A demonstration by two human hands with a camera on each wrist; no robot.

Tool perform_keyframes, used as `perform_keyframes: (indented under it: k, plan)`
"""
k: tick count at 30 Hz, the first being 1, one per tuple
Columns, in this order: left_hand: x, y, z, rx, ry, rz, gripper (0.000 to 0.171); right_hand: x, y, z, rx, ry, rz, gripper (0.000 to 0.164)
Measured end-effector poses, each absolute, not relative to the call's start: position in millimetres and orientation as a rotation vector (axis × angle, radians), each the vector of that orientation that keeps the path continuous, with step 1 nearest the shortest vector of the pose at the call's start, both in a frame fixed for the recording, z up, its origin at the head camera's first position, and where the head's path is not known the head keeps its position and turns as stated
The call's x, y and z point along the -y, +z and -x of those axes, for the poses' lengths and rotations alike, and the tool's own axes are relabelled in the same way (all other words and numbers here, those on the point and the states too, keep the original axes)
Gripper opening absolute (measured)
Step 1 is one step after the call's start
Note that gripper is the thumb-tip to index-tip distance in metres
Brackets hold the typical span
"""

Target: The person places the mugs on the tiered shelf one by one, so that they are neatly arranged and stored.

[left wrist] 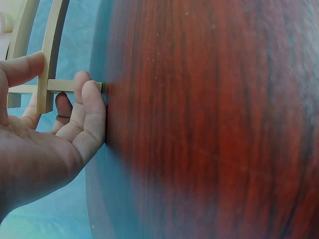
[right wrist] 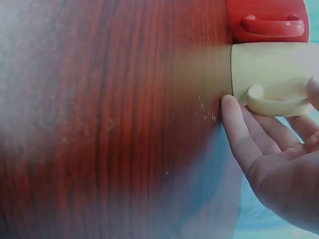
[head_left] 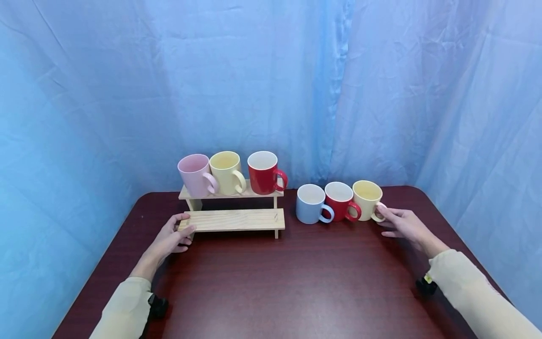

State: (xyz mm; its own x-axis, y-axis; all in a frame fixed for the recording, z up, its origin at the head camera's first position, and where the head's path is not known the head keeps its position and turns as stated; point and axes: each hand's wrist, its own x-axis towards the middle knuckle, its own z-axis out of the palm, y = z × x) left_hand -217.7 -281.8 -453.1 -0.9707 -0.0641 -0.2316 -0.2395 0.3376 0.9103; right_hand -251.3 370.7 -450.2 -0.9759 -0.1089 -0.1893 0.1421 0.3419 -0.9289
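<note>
My left hand [head_left: 171,235] holds the left end of a two-tier wooden rack [head_left: 237,220], thumb on the lower shelf and the other fingers around its end and leg. In the left wrist view the fingertips lie beside the rack's leg [left wrist: 65,85]. At the right, my right hand [head_left: 408,227] is at the handle of a yellow mug [head_left: 366,200], thumb and fingers on either side of it. The right wrist view shows the yellow mug [right wrist: 266,67] upright, its handle towards the palm. A red mug [head_left: 338,202] stands beside it, then a light blue mug [head_left: 309,205].
On the rack's upper shelf [head_left: 228,194] stand a pink mug [head_left: 194,176], another yellow mug [head_left: 224,174] and another red mug [head_left: 260,176]. A dark red-brown wooden table [head_left: 292,278] lies under everything. Blue curtains [head_left: 254,84] hang behind and at both sides.
</note>
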Motion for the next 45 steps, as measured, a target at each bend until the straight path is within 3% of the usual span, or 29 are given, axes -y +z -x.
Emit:
perform_keyframes:
  k: [18, 28, 37, 45]
  plan:
    - [283, -453, 217, -2.435, 1.707, 0.261, 0.062, -372, -444, 252, -2.345, -1.694, -0.031, 0.068]
    - [282, -452, 217, -2.439, 1.705, 0.263, 0.064, -371, -449, 251, -2.276, -1.824, 0.024, 0.047]
    - [281, -453, 217, -2.443, 1.702, 0.276, 0.063, -368, -448, 253, -2.315, -1.796, 0.003, 0.047]
    - [282, -453, 217, -2.431, 1.716, 0.266, 0.064, -365, -440, 255, -2.358, -1.656, -0.024, 0.058]
